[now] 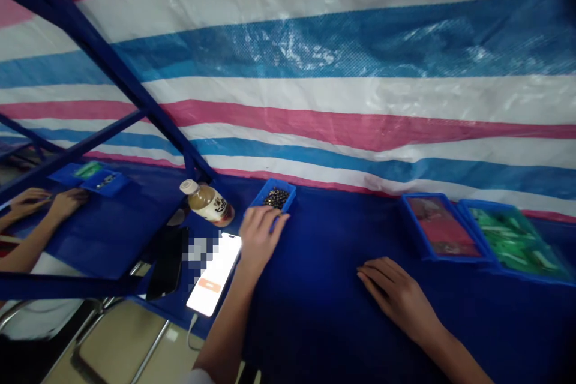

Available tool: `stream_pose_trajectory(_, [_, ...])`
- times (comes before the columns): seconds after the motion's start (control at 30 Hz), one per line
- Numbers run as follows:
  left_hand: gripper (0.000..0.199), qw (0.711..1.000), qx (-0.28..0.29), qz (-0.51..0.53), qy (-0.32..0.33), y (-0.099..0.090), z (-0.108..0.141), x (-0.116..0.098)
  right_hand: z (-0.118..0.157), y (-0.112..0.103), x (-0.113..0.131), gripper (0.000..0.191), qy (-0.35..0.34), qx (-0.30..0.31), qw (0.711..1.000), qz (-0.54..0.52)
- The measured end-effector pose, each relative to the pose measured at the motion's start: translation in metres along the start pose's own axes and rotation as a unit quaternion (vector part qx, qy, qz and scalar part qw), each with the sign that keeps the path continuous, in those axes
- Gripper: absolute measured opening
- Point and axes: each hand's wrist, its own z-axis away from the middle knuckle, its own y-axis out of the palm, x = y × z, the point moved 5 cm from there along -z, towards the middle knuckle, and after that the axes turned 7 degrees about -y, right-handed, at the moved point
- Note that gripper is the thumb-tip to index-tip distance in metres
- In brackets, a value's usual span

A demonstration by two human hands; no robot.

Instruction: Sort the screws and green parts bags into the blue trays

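Left hand [258, 240]: fingers [270, 220] together, slightly curled, draped over the near rim of a small blue plastic tray [284, 187]; whether they pinch anything is hidden. The tray sits at the table's far edge and holds a heap of small dark metal parts [276, 197], too small to identify. Right hand [396, 297] lies flat and empty on the blue-covered table [315, 318], its digits loosely together. Trays along the far edge appear placed to leave the near surface free for both hands. Far right, two blue trays stand side by side: one with red contents [441, 227], one with green strips [513, 240]. Left of the left hand: a bottle of amber drink [207, 203] on its side, a lit smartphone [213, 273], and a black phone [167, 263]. Beyond a blue steel frame [103, 54], a second pair of hands [45, 204] rests near more blue trays; mirror image or co-worker, cannot tell. A striped tarpaulin [315, 42] hangs behind.
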Motion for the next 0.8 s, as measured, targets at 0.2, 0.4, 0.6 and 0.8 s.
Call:
stream_pose_trajectory(0.2, [0.027,0.984,-0.004,-0.153,-0.091,-0.014,-0.008,0.045,0.000,0.003,0.002,0.016,-0.008,0.020,1.000,0.001])
stream_pose_trajectory(0.4, [0.031,0.993,0.071,-0.092,-0.029,0.004,0.000,0.015,0.001,0.002,-0.003,0.017,0.010,0.029,1.000,-0.007])
stream_pose_trajectory(0.6, [0.037,0.954,0.261,0.006,0.146,0.054,0.042,-0.062,0.001,0.000,-0.007,0.019,0.009,0.025,1.000,-0.008])
stream_pose_trajectory(0.8, [0.030,0.928,0.336,0.012,0.159,0.068,0.057,-0.078,0.001,0.001,-0.003,0.020,0.001,0.045,0.999,-0.002])
